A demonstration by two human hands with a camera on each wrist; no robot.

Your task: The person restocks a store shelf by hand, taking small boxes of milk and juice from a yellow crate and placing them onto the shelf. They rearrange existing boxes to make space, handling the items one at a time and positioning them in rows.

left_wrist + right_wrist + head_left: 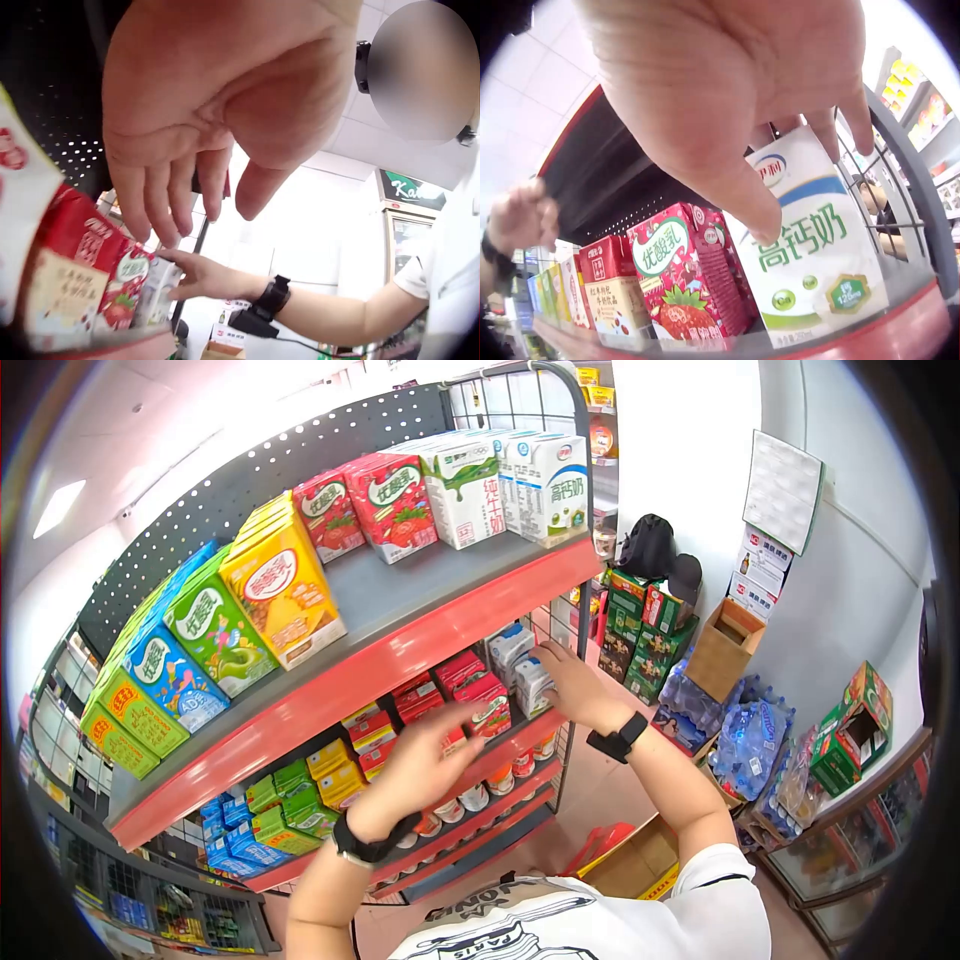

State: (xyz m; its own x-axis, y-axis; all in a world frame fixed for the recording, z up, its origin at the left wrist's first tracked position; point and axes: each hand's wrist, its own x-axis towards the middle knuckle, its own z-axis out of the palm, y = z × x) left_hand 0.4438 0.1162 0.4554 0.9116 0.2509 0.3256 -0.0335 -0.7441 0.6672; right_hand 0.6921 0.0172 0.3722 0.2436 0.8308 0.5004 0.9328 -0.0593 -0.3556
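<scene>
On the second shelf, the right hand (580, 685) is at the white cartons (533, 685) by the right end. In the right wrist view the right hand (735, 90) grips a white carton (802, 240) with green print, thumb on its front and fingers at its top and far side. My left hand (425, 755) hangs in front of the same shelf, fingers extended and holding nothing. Seen from the left wrist, the left hand (225, 97) has its palm showing, fingers loosely spread. A pink strawberry carton (679, 277) stands left of the white one, beside a red carton (611, 292).
Above is a shelf with a red edge (400, 655), bearing yellow, green, blue, red and white cartons. Cups stand on a lower shelf. A wire end panel (877, 180) borders the right side. An open cardboard box (640, 860) lies on the floor; bottle packs (750, 745) stand right.
</scene>
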